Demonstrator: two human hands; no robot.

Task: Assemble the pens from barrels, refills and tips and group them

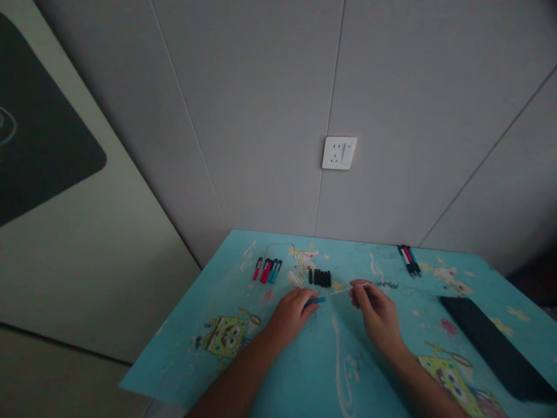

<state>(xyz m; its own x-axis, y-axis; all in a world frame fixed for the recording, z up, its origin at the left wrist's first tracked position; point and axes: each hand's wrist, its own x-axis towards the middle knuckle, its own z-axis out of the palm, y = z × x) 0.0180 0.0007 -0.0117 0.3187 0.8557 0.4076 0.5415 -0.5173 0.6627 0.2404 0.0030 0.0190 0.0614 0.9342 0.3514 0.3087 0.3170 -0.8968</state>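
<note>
My left hand (292, 313) is closed around a blue pen barrel (319, 300), whose end points toward the right. In my right hand (373, 307) a thin white pen refill (342, 291) is pinched, its tip near the barrel but apart from it. Beyond my left hand lie several thin white refills (295, 278), partly hidden by it. A row of short black pen parts (322, 278) rests between and beyond my hands. Farther left are red and blue pen barrels (267, 271) with dark clips. Small dark pieces (387, 285), too small to name, lie beyond my right hand.
Several pens (409, 260) lie together at the back right of the blue patterned table (300, 371). A long black flat piece (496, 347) lies on the right side. Behind the table rises a grey wall (261, 116) with a white socket (339, 152).
</note>
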